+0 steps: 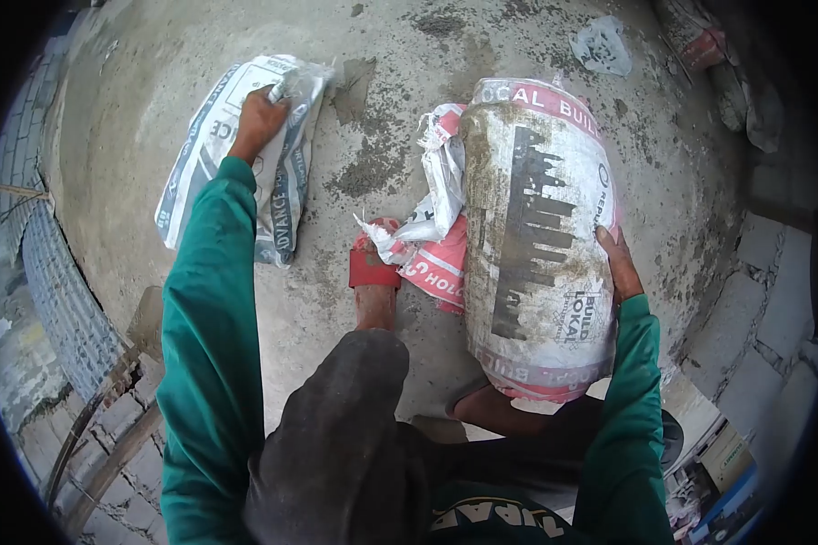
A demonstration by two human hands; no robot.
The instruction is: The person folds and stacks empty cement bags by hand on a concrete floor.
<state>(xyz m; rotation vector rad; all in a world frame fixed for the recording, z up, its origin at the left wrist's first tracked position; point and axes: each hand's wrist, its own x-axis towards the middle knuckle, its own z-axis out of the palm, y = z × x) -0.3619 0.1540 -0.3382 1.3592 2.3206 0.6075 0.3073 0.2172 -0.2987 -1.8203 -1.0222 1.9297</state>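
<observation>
My left hand point(262, 120) is closed on the upper part of a flat white-and-grey plastic sack point(232, 168) lying on the concrete, with a bunched fold between the fingers. Against the right side of a bulging cement sack point(554, 182) I hold my right hand point(619, 263); the thumb shows and the other fingers are partly hidden. This sack is white with red bands, stained with dirt, and printed with "BUILD LOKAL". It leans close to my bent leg. A crumpled, torn red-and-white sack point(438, 195) sticks out from its left side.
My foot in a red slipper point(374, 263) stands between the sacks. A crumpled clear plastic bag point(602, 45) lies at the far right on the concrete floor point(382, 54). Corrugated metal sheet point(64, 291) runs along the left, and grey blocks point(745, 318) line the right.
</observation>
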